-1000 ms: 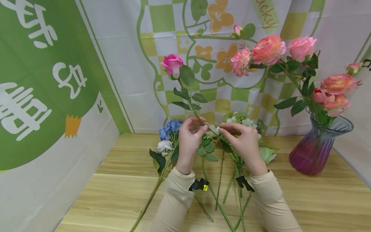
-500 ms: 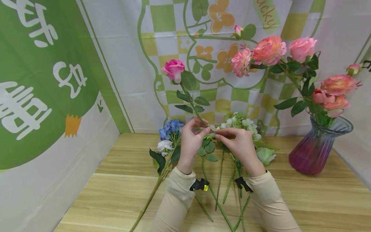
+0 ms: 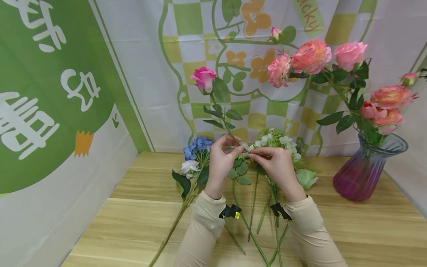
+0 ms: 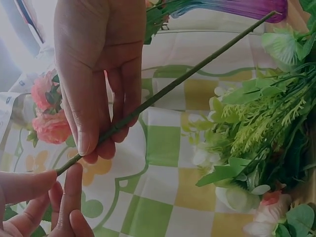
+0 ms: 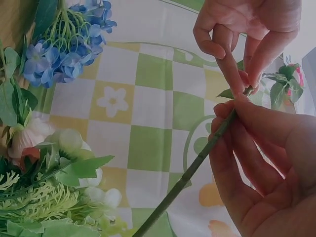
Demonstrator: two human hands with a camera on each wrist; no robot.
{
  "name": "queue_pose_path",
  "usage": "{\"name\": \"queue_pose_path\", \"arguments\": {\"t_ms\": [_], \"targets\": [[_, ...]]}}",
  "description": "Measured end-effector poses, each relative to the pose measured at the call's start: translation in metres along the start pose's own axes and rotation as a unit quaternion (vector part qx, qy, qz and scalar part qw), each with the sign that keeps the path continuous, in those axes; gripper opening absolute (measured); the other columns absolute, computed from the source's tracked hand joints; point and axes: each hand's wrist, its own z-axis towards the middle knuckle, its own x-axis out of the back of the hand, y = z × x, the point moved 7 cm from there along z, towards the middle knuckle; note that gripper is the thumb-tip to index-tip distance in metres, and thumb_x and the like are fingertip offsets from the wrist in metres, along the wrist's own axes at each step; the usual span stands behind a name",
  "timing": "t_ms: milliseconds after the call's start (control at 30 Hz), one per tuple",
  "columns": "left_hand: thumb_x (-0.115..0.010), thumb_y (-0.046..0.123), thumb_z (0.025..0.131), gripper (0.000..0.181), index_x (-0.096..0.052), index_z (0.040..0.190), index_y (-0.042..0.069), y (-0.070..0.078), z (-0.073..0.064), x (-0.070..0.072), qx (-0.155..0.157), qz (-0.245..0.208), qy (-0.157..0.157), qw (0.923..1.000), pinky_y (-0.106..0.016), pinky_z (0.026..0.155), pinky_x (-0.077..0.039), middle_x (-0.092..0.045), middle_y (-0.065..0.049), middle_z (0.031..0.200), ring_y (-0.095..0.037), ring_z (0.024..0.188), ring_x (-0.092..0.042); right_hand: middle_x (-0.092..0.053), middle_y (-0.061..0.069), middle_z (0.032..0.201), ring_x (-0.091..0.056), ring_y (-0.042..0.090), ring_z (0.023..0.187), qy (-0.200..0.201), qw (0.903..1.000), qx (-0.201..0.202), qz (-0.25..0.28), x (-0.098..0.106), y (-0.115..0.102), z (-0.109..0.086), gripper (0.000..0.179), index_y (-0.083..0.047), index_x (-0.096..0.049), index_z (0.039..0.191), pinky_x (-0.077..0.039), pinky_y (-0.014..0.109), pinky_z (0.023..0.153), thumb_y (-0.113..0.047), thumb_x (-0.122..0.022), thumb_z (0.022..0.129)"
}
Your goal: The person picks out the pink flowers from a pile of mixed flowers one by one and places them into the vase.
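A pink rose on a long green stem stands tilted up and to the left in the head view, several leaves below its bloom. My left hand pinches the stem below the leaves, between thumb and fingers. Just beside it, my right hand pinches the same stem lower down, the two sets of fingertips nearly meeting. In the left wrist view the bare lower stem runs past the right hand's fingers to its cut end. From the right wrist view, the stem crosses the right hand's fingertips.
On the wooden table lie a blue hydrangea, a white flower, white blossoms and a pale green rose, their stems toward me. A purple glass vase with coral and pink flowers stands right. A printed cloth hangs behind.
Over the last second the rose has come slightly down and to the right. My right hand has moved left along the stem, closer to my left hand. The pinching grips continue.
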Motion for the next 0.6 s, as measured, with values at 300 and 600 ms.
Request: {"name": "queue_pose_path", "arguments": {"t_ms": [300, 600], "targets": [[-0.065, -0.003, 0.086, 0.012, -0.064, 0.098, -0.003, -0.021, 0.008, 0.0, -0.001, 0.028, -0.006, 0.9996, -0.034, 0.075, -0.055, -0.065, -0.016, 0.103, -0.035, 0.085, -0.066, -0.075, 0.006, 0.085, -0.07, 0.016, 0.069, 0.017, 0.9996, 0.012, -0.02, 0.004, 0.001, -0.001, 0.014, -0.012, -0.078, 0.092, -0.056, 0.032, 0.06, -0.021, -0.073, 0.083], [-0.067, 0.006, 0.087, 0.017, -0.068, 0.103, 0.006, -0.031, 0.011, 0.011, -0.022, 0.118, 0.031, 0.9923, -0.034, 0.079, -0.051, -0.068, -0.016, 0.099, -0.026, 0.089, -0.063, -0.075, 0.007, 0.085, -0.071, 0.019, 0.072, 0.034, 0.999, 0.004, -0.029, 0.01, 0.008, 0.001, 0.015, -0.01, -0.078, 0.093, -0.056, 0.037, 0.062, -0.02, -0.074, 0.082]]}}
